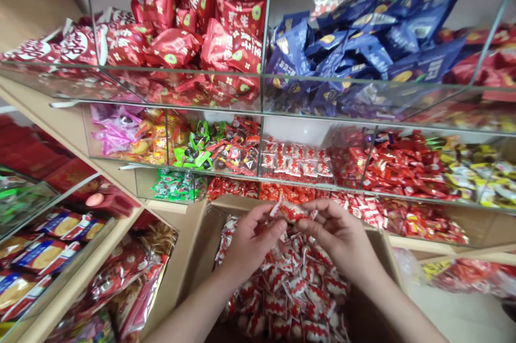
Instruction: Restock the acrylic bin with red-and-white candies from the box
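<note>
My left hand (250,242) and my right hand (337,236) meet above an open cardboard box (201,246) full of small red and white wrapped candies (294,289). Both hands pinch a few of these candies (291,211) between their fingertips, just above the pile. The box sits in front of the lowest glass bin of the display. The fingers of both hands are curled closed around the candies.
Tiered glass bins rise behind the box: red packets (189,31) top left, blue packets (363,42) top right, mixed pink, yellow, green and red sweets (193,149) in the middle row, red candies (395,165) to the right. A wooden shelf unit (60,257) with packaged snacks stands at left.
</note>
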Demonstrator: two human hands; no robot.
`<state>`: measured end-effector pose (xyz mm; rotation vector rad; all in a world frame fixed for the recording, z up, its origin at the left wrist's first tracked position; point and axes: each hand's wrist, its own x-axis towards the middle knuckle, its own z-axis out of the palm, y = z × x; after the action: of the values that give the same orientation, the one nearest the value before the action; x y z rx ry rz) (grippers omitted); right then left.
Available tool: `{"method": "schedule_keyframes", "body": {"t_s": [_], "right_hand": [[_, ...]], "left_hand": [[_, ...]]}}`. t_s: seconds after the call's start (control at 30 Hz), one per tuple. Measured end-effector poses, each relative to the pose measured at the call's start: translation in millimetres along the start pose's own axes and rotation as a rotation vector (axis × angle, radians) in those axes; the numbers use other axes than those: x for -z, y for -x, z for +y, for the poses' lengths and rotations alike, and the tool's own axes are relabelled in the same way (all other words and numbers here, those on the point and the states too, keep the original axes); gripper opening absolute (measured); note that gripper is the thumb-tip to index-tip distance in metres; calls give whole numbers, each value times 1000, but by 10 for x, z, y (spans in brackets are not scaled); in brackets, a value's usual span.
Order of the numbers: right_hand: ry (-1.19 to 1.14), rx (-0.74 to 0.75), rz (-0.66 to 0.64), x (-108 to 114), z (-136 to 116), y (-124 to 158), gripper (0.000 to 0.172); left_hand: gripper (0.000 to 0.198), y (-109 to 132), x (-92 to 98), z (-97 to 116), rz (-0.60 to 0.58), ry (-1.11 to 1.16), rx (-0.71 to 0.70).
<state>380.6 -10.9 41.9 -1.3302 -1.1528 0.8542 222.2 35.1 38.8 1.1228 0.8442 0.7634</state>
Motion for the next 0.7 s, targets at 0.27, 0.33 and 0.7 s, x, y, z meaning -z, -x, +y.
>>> {"method": "schedule_keyframes", "body": {"t_s": [0.27, 0.33, 0.7], "right_hand": [[451, -71, -59, 110, 93, -1233, 21], [554, -108, -151, -9, 148, -1390, 15], [906, -8, -268, -185, 124, -1466, 13]], "left_hand": [[26, -7, 24, -316, 52, 6, 61], [24, -2, 45, -406, 8, -40, 72], [21, -39, 84, -483, -30, -74, 93]]}}
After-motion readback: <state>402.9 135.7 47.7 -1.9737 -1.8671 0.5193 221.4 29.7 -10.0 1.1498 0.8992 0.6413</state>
